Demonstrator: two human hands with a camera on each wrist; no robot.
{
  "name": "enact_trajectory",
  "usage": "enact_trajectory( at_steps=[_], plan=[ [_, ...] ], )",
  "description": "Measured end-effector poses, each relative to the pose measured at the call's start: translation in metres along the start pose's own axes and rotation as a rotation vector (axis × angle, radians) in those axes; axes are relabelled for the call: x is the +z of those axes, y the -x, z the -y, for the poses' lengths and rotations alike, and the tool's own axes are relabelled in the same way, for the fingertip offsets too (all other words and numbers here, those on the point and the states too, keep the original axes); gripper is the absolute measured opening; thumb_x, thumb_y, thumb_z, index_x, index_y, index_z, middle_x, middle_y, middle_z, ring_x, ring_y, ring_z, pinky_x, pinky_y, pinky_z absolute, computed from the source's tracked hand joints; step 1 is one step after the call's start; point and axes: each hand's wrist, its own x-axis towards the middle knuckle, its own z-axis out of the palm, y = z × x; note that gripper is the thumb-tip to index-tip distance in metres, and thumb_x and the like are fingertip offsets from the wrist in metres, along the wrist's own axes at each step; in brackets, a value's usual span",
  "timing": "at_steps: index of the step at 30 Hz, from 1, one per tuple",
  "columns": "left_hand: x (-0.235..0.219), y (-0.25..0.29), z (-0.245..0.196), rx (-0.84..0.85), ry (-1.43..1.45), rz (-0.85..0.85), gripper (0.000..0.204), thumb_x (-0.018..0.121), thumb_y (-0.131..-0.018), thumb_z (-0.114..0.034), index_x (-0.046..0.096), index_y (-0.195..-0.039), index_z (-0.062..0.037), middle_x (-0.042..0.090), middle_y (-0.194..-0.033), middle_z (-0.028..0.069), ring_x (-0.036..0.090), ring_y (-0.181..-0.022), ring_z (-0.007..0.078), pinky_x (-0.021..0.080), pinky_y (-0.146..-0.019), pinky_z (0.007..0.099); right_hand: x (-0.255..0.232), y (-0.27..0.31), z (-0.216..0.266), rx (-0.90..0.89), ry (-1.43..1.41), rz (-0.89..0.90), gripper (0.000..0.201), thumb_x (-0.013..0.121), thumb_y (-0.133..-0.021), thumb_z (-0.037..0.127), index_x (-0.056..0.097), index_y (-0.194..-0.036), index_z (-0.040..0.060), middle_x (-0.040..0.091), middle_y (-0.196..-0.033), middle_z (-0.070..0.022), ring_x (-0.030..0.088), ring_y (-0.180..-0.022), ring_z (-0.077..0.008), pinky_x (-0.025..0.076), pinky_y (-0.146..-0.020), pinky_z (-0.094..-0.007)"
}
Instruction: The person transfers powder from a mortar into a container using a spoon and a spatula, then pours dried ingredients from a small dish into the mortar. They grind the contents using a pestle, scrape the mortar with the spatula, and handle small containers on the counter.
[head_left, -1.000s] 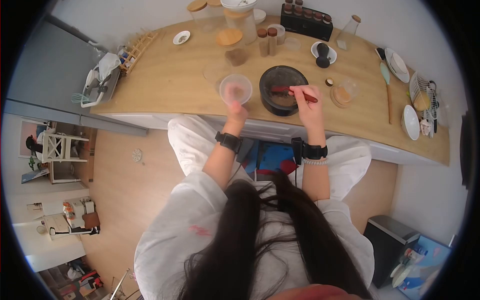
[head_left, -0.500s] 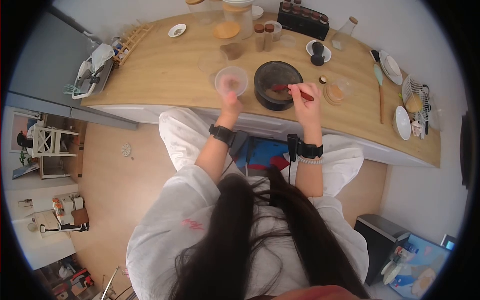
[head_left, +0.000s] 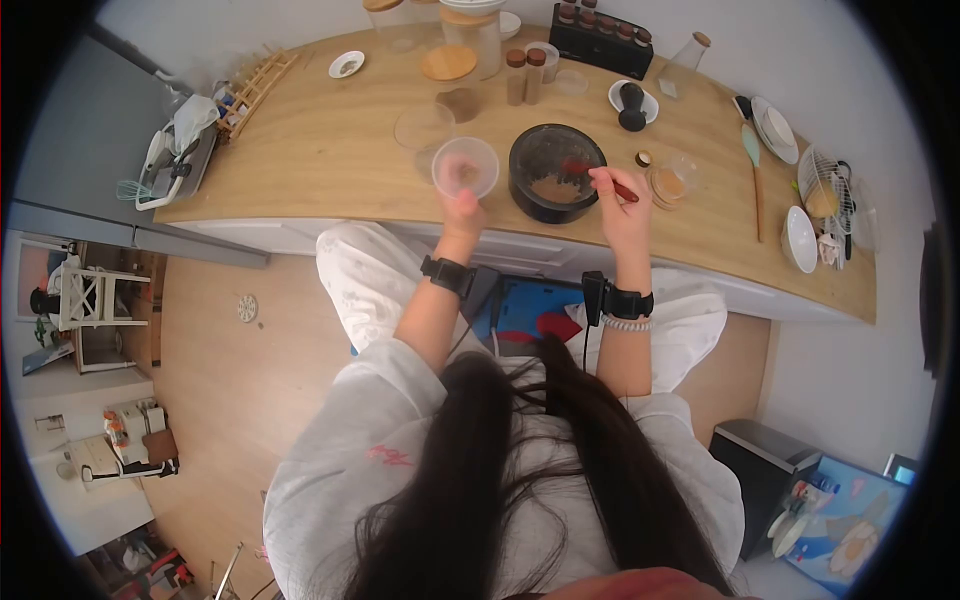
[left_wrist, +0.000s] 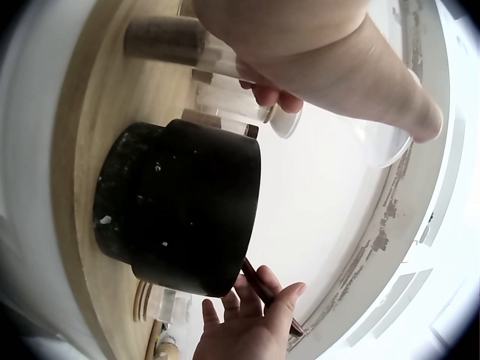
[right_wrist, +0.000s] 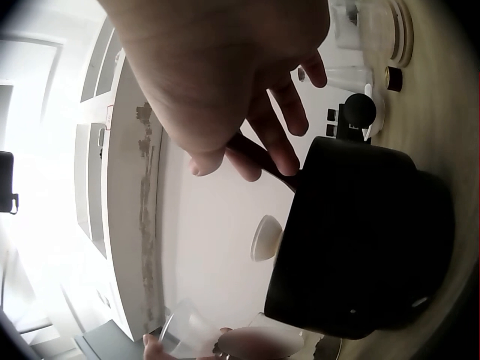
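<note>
My left hand (head_left: 460, 214) holds a clear plastic cup (head_left: 482, 180) above the counter's front edge, left of a black mortar (head_left: 540, 205). The mortar stands upright, with brown powder (head_left: 556, 189) in it. Pinched in my right hand (head_left: 626, 212) is the dark red handle (head_left: 624, 191) of a spoon whose head is inside the mortar. In the left wrist view the mortar (left_wrist: 195, 202) hides the spoon's head, while my right hand's fingers (left_wrist: 232, 304) stay near its rim. The right wrist view shows my right hand (right_wrist: 232, 82) gripping the handle (right_wrist: 261, 159).
Behind the mortar stand two brown-capped jars (head_left: 515, 80) and a black spice rack (head_left: 600, 42). A pestle (head_left: 631, 105) rests on a white dish. To the right are a lidless glass jar (head_left: 672, 182), a spatula (head_left: 755, 180) and white bowls (head_left: 798, 240). A wooden-lidded jar (head_left: 450, 64) stands left.
My right hand has shifted slightly right relative to the mortar, and the spoon's head has moved toward the mortar's right side. More powder shows. My left hand still holds the cup beside it.
</note>
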Motion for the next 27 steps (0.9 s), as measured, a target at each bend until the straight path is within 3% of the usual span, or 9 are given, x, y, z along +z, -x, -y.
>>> enact_trajectory(
  at_steps=[4, 6, 10, 14, 16, 18, 25, 27],
  plan=[
    [0.002, 0.000, 0.000, -0.015, 0.022, -0.006, 0.071, 0.050, -0.074, -0.069, 0.049, -0.094, -0.0009, 0.047, -0.090, 0.0054, 0.046, -0.088, 0.0169, 0.037, -0.080, 0.0295, -0.001, -0.001, 0.009, 0.018, 0.094, 0.086, 0.024, 0.062, -0.085, 0.034, 0.068, -0.084, 0.0110, 0.057, -0.068, -0.0018, 0.047, -0.069, -0.0184, 0.035, -0.072, -0.0314],
    [0.003, -0.001, 0.001, 0.002, -0.054, -0.066, 0.075, 0.047, -0.070, -0.075, 0.046, -0.096, -0.0050, 0.050, -0.079, 0.0061, 0.052, -0.062, 0.0145, 0.042, -0.054, 0.0256, 0.003, -0.003, 0.021, 0.005, 0.093, 0.070, 0.026, 0.061, -0.085, 0.036, 0.068, -0.083, 0.0115, 0.057, -0.069, -0.0011, 0.048, -0.070, -0.0188, 0.033, -0.075, -0.0320],
    [0.000, -0.002, 0.004, 0.011, -0.067, -0.037, 0.076, 0.048, -0.069, -0.076, 0.046, -0.096, -0.0051, 0.050, -0.080, 0.0062, 0.052, -0.062, 0.0146, 0.043, -0.054, 0.0254, 0.006, -0.002, 0.021, -0.027, 0.229, 0.119, 0.027, 0.059, -0.086, 0.037, 0.066, -0.081, 0.0113, 0.059, -0.071, -0.0002, 0.048, -0.074, -0.0198, 0.031, -0.080, -0.0331],
    [0.001, 0.000, 0.005, 0.007, -0.043, -0.046, 0.077, 0.048, -0.069, -0.076, 0.046, -0.097, -0.0047, 0.050, -0.080, 0.0063, 0.052, -0.063, 0.0146, 0.043, -0.054, 0.0255, 0.009, -0.002, 0.029, -0.006, 0.141, 0.105, 0.025, 0.060, -0.086, 0.035, 0.065, -0.080, 0.0110, 0.059, -0.072, -0.0003, 0.048, -0.077, -0.0194, 0.030, -0.082, -0.0335],
    [0.001, 0.000, 0.006, 0.010, -0.033, -0.045, 0.077, 0.049, -0.069, -0.076, 0.046, -0.097, -0.0046, 0.050, -0.080, 0.0063, 0.052, -0.063, 0.0146, 0.043, -0.054, 0.0254, 0.010, -0.004, 0.035, -0.097, 0.219, 0.052, 0.024, 0.060, -0.086, 0.034, 0.065, -0.079, 0.0109, 0.059, -0.073, -0.0001, 0.048, -0.077, -0.0192, 0.031, -0.082, -0.0335],
    [0.000, 0.001, 0.003, -0.039, 0.029, -0.015, 0.076, 0.052, -0.071, -0.073, 0.049, -0.095, -0.0012, 0.046, -0.092, 0.0049, 0.044, -0.090, 0.0164, 0.036, -0.082, 0.0292, 0.009, -0.003, 0.029, -0.094, 0.237, 0.065, 0.024, 0.060, -0.086, 0.033, 0.065, -0.079, 0.0108, 0.058, -0.073, -0.0001, 0.049, -0.078, -0.0190, 0.030, -0.082, -0.0334],
    [0.000, 0.000, 0.002, -0.047, 0.043, -0.009, 0.075, 0.053, -0.071, -0.073, 0.049, -0.095, -0.0013, 0.047, -0.092, 0.0051, 0.045, -0.089, 0.0168, 0.036, -0.082, 0.0296, 0.011, -0.006, 0.027, -0.085, 0.248, 0.083, 0.023, 0.060, -0.086, 0.032, 0.064, -0.077, 0.0109, 0.058, -0.072, 0.0001, 0.049, -0.076, -0.0183, 0.030, -0.082, -0.0327],
    [0.000, -0.001, 0.005, -0.033, 0.023, -0.029, 0.076, 0.053, -0.068, -0.075, 0.046, -0.098, -0.0052, 0.050, -0.084, 0.0056, 0.053, -0.065, 0.0143, 0.044, -0.055, 0.0254, 0.011, -0.006, 0.025, -0.062, 0.235, 0.104, 0.023, 0.060, -0.086, 0.032, 0.064, -0.077, 0.0109, 0.058, -0.072, -0.0002, 0.049, -0.075, -0.0182, 0.030, -0.082, -0.0327]
  ],
)
